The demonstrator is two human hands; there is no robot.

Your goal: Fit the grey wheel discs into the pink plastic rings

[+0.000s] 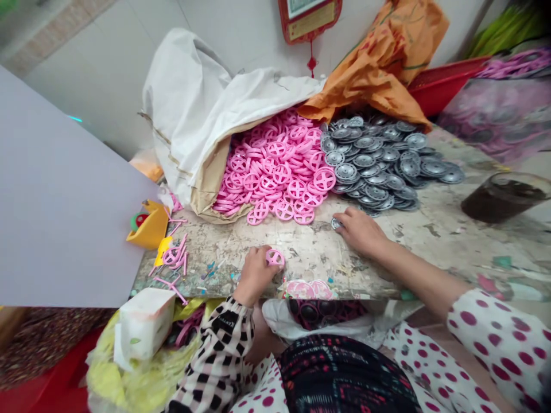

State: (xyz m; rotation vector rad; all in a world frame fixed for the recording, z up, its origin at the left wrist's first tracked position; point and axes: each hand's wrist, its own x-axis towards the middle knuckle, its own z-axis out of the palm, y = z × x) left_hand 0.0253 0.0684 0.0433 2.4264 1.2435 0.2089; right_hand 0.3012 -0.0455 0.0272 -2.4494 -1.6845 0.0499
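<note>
Near the table's front edge, my left hand [257, 268] is closed on a pink plastic wheel [275, 258] with a cross of spokes. Farther right, my right hand [360, 230] pinches a small grey disc [337, 222] just in front of the grey heap. A large pile of pink wheels [275, 172] spills from a white sack [189, 109]. Beside it lies a pile of grey plastic discs [383, 163], partly under an orange bag [379, 69]. Round pink-and-white stickers [309, 289] lie at the front edge between my hands.
A glass of dark drink [503, 198] stands at the right of the worn table [439, 246]. Pink scraps [174, 258] lie at the left beside a yellow holder [148, 226]. Below are a yellow plastic bag [107, 367] and a bag of pink and black wheels [322, 312].
</note>
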